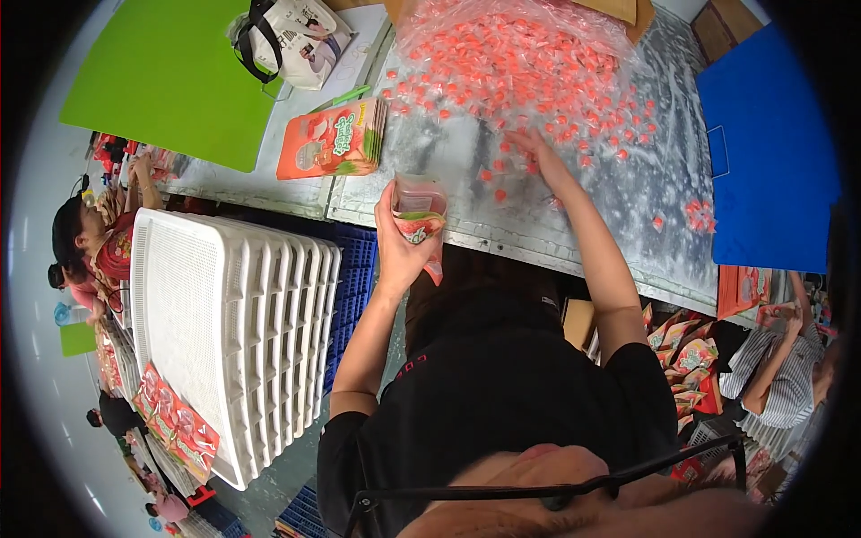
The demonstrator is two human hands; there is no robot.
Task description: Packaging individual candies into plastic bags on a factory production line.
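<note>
My left hand (400,249) is wrapped round a red and green printed pouch (420,229), just off the table's near edge. The pouch's top gapes, showing its pale inside; I cannot tell whether anything lies in it. Over the metal tabletop, my right hand (540,160) has its fingers stretched toward small red pieces in clear wrappers (500,195). They are loose at the near side of a large heap of wrapped pieces (529,67), which spills from a clear plastic bag. No piece shows in that hand. Left of the heap lies a stack of flat printed pouches (327,142).
A green panel (170,81) and a tote bag (296,40) are at the far left, a blue panel (762,143) at the right. Stacked white trays (229,341) stand to my left. A green-handled tool (350,95) lies behind the pouches. Other people work on both sides.
</note>
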